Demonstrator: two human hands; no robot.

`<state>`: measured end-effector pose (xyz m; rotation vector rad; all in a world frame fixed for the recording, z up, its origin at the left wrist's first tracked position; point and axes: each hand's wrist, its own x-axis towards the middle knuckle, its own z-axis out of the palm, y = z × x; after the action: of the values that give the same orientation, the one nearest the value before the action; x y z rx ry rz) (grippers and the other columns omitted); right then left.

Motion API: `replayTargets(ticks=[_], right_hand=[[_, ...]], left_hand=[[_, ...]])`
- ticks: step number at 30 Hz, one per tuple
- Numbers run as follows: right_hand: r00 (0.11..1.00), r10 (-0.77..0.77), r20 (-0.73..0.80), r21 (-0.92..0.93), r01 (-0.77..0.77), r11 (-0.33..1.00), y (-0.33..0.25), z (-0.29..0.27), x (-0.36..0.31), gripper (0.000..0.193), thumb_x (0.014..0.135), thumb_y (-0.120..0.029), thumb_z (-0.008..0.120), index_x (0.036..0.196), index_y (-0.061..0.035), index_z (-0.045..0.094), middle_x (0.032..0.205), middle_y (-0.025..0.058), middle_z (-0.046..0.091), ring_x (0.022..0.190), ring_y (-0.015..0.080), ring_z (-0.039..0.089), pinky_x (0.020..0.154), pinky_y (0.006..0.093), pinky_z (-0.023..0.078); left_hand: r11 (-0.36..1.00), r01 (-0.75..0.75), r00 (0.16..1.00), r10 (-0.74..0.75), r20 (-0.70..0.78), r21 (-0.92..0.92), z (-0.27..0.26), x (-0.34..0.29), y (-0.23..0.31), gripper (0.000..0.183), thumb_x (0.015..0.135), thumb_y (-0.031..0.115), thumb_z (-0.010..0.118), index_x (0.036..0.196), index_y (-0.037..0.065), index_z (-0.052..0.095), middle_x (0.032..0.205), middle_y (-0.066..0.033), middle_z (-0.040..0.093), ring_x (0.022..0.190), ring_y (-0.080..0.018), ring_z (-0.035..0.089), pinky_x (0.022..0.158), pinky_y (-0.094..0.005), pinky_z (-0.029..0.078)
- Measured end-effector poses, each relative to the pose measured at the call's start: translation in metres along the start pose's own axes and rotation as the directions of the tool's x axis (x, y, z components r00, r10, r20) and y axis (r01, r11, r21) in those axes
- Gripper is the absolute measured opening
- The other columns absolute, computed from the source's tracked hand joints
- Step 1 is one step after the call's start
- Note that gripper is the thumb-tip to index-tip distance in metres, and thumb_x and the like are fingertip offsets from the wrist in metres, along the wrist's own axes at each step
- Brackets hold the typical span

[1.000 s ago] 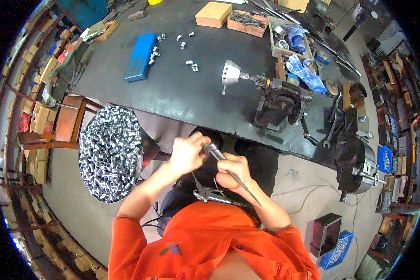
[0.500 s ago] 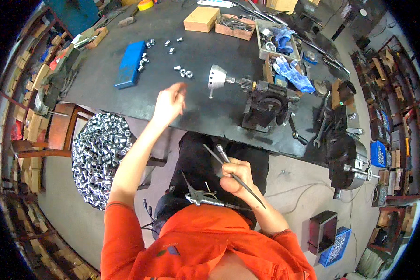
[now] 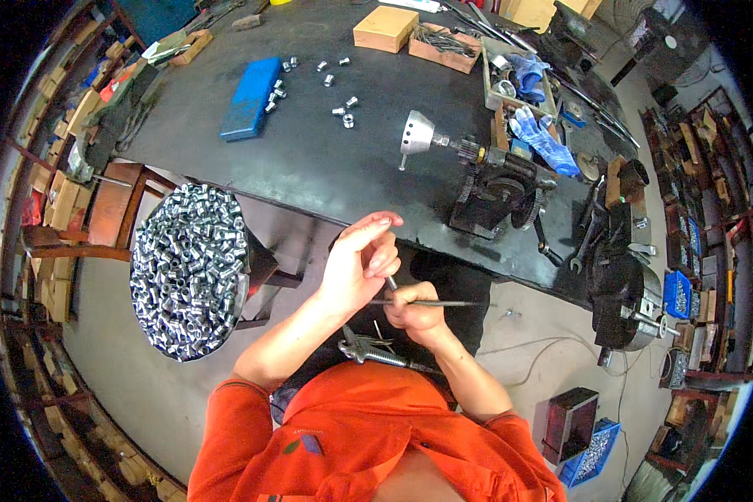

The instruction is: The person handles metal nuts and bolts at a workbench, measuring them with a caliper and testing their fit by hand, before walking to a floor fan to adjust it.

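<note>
My left hand is in front of my chest, below the bench edge, its fingers curled and pinching a small shiny metal part. My right hand sits right beside it, touching it, and grips a thin metal rod that points to the right. The small part is at the rod's left end. A metal pistol-shaped tool lies on my lap just under both hands. My sleeves are orange.
A round bin of shiny metal sleeves stands at my left. The black workbench carries a blue box, loose sleeves, a cone-headed machine, wooden boxes and blue gloves. A blue crate is on the floor.
My left hand left the right hand, reached out over the bench, then came back down to the right hand. The right hand stayed low with the rod, now turned level.
</note>
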<state>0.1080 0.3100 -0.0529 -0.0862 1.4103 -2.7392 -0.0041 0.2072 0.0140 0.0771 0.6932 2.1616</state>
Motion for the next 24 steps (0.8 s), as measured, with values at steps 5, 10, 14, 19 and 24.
replayTargets(ticks=[5, 10, 14, 19, 24], right_hand=[[0.993, 0.109, 0.038, 0.108, -0.113, 0.988, -0.015, -0.001, -0.003, 0.025, 0.068, -0.001, 0.053, 0.052, -0.0049, 0.035, 0.053, -0.0004, 0.034, 0.046, 0.0099, 0.029, 0.044, 0.0267, 0.023], [0.987, -0.154, -0.042, -0.658, 0.089, 0.748, -0.004, -0.017, -0.012, 0.017, 0.066, 0.004, 0.048, 0.053, -0.0032, 0.038, 0.052, 0.0050, 0.033, 0.047, 0.0117, 0.033, 0.045, 0.0291, 0.026], [0.979, -0.186, -0.082, -0.739, 0.066, 0.670, -0.001, -0.021, -0.018, 0.015, 0.063, -0.001, 0.048, 0.052, -0.0033, 0.038, 0.050, 0.0052, 0.031, 0.047, 0.0106, 0.032, 0.044, 0.0290, 0.024], [0.989, -0.126, -0.083, -0.722, 0.028, 0.692, -0.003, -0.018, -0.018, 0.015, 0.062, -0.003, 0.049, 0.052, -0.0035, 0.037, 0.050, 0.0032, 0.030, 0.048, 0.0105, 0.031, 0.045, 0.0293, 0.024], [0.993, -0.113, -0.029, -0.753, 0.052, 0.656, -0.006, -0.013, -0.012, 0.018, 0.065, 0.004, 0.045, 0.053, -0.0034, 0.034, 0.053, 0.0007, 0.037, 0.052, 0.0075, 0.034, 0.047, 0.0264, 0.026]], left_hand=[[0.998, -0.043, 0.997, 0.045, 0.055, -0.047, 0.004, -0.010, 0.010, 0.017, 0.091, 0.014, 0.048, 0.100, 0.003, 0.057, 0.047, 0.0019, 0.033, 0.039, -0.0074, 0.026, 0.043, -0.0246, 0.022], [0.891, -0.293, 0.952, 0.306, 0.020, 0.346, -0.028, -0.016, 0.036, 0.023, 0.087, 0.005, 0.060, 0.109, 0.002, 0.057, 0.061, 0.0024, 0.050, 0.050, -0.0040, 0.042, 0.044, -0.0196, 0.030], [0.271, -0.224, 0.901, 0.425, 0.092, 0.936, -0.069, -0.049, 0.086, 0.030, 0.084, 0.001, 0.059, 0.115, -0.001, 0.057, 0.075, -0.0043, 0.063, 0.067, -0.0114, 0.060, 0.061, -0.0247, 0.049], [-0.369, 0.237, 0.806, 0.591, 0.030, 0.899, -0.120, -0.083, 0.174, 0.021, 0.079, 0.007, 0.063, 0.098, 0.000, 0.065, 0.078, -0.0114, 0.068, 0.070, -0.0156, 0.065, 0.064, -0.0285, 0.051], [-0.541, 0.416, 0.801, 0.598, -0.013, 0.731, -0.163, -0.063, 0.200, 0.015, 0.075, 0.017, 0.062, 0.084, 0.007, 0.068, 0.076, -0.0150, 0.067, 0.070, -0.0310, 0.065, 0.065, -0.0388, 0.052]])
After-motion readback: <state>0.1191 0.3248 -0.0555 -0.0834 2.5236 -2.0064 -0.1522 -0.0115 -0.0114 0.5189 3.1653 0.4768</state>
